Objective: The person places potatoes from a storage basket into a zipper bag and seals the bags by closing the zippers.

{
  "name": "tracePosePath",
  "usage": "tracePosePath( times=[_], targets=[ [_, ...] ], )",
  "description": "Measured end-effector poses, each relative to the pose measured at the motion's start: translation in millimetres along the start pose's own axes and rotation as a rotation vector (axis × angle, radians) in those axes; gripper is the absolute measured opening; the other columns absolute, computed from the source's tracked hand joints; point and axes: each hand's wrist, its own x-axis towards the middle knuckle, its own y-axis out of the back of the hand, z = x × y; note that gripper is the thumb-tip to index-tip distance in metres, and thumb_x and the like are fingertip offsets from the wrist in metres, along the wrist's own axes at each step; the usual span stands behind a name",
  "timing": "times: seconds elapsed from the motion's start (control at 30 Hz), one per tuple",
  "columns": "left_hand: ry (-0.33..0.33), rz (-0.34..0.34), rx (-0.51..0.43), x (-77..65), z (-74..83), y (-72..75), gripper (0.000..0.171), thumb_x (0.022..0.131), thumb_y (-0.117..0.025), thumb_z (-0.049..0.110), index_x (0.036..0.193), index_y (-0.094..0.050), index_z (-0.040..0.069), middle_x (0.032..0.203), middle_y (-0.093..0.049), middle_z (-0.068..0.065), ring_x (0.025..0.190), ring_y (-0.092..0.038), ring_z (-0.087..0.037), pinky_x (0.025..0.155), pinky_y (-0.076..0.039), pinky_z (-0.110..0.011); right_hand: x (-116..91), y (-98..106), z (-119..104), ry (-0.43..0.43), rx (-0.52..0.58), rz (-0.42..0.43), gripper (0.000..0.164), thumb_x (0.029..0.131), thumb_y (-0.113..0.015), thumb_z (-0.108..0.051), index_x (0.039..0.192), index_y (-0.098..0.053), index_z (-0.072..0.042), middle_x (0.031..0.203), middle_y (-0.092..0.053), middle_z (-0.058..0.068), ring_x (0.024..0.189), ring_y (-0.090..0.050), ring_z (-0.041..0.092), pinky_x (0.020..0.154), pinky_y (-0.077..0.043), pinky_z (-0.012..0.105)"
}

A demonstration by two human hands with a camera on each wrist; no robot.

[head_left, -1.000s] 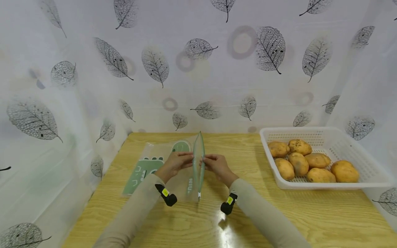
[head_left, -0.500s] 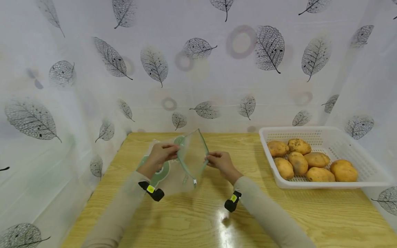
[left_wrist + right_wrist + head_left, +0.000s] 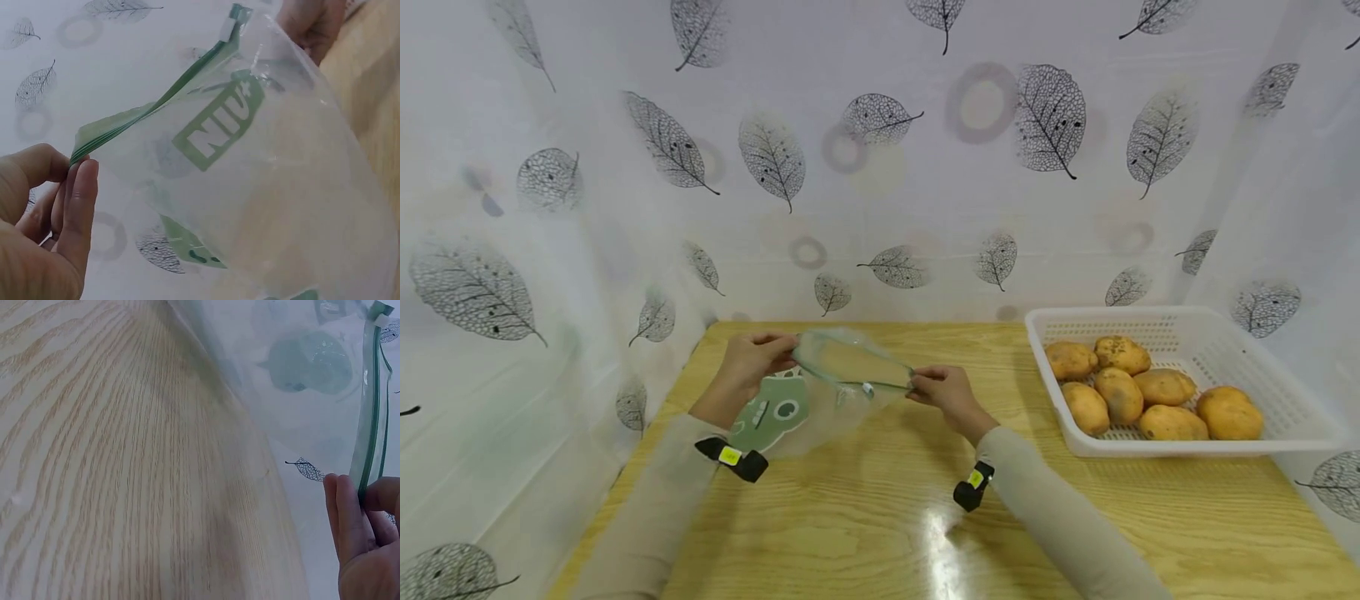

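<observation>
A clear zip bag [image 3: 820, 421] with green printing and a green zip edge is held above the wooden table, its mouth spread apart. My left hand [image 3: 748, 367] pinches one side of the rim between thumb and fingers; the left wrist view shows the green zip strip [image 3: 156, 103] running from that pinch to a white slider [image 3: 229, 28]. My right hand [image 3: 949, 396] pinches the opposite side of the rim, as the right wrist view also shows. Inside the bag I see nothing but the print showing through the film.
On the right of the table [image 3: 865, 533] stands a white plastic basket [image 3: 1300, 417] holding several potatoes [image 3: 1172, 423]. A pale curtain [image 3: 880, 200] with leaf prints surrounds the table at the back and sides.
My hands have moved apart, the left one to the left and slightly up. The bag's mouth has gone from a narrow slit to a wide opening, and the bag has turned.
</observation>
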Motion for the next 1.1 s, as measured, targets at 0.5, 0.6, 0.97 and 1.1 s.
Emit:
tracePosePath(
  times=[0.5, 0.6, 0.97, 1.1],
  targets=[
    [-0.316, 0.04, 0.444, -16.7, 30.9, -0.7, 0.017, 0.086, -0.065, 0.003, 0.095, -0.07, -0.01, 0.077, -0.07, -0.011, 0.06, -0.068, -0.013, 0.063, -0.063, -0.029, -9, 9, -20, 0.076, -0.101, -0.018, 0.022, 0.093, -0.058, 0.004, 0.113, -0.061, 0.014, 0.1, -0.063, 0.02, 0.075, -0.068, 0.013, 0.079, -0.061, 0.028],
    [-0.344, 0.037, 0.442, -16.7, 32.1, -3.4, 0.016, 0.086, -0.065, 0.002, 0.094, -0.069, -0.011, 0.077, -0.071, -0.014, 0.058, -0.068, -0.011, 0.062, -0.063, -0.03, -9, 9, -21, 0.073, -0.103, -0.01, 0.023, 0.093, -0.058, 0.004, 0.113, -0.061, 0.014, 0.096, -0.064, 0.017, 0.074, -0.068, 0.013, 0.078, -0.061, 0.028],
    [-0.001, -0.107, -0.071, -12.6, 18.5, -9.6, 0.013, 0.091, -0.063, 0.001, 0.083, -0.072, 0.008, 0.073, -0.069, 0.0, 0.064, -0.068, -0.011, 0.067, -0.061, -0.023, -9, 10, -21, 0.029, -0.026, 0.0, 0.025, 0.093, -0.057, 0.004, 0.115, -0.057, 0.017, 0.089, -0.065, 0.011, 0.073, -0.068, 0.013, 0.078, -0.061, 0.027],
    [0.062, -0.155, -0.212, -11.0, 9.5, -13.0, 0.024, 0.091, -0.062, -0.002, 0.078, -0.074, 0.013, 0.076, -0.071, -0.002, 0.067, -0.07, -0.012, 0.07, -0.061, -0.023, -9, 7, -22, 0.025, -0.027, -0.018, 0.026, 0.095, -0.056, 0.003, 0.117, -0.055, 0.017, 0.093, -0.064, 0.013, 0.075, -0.068, 0.013, 0.079, -0.061, 0.028]
  ],
)
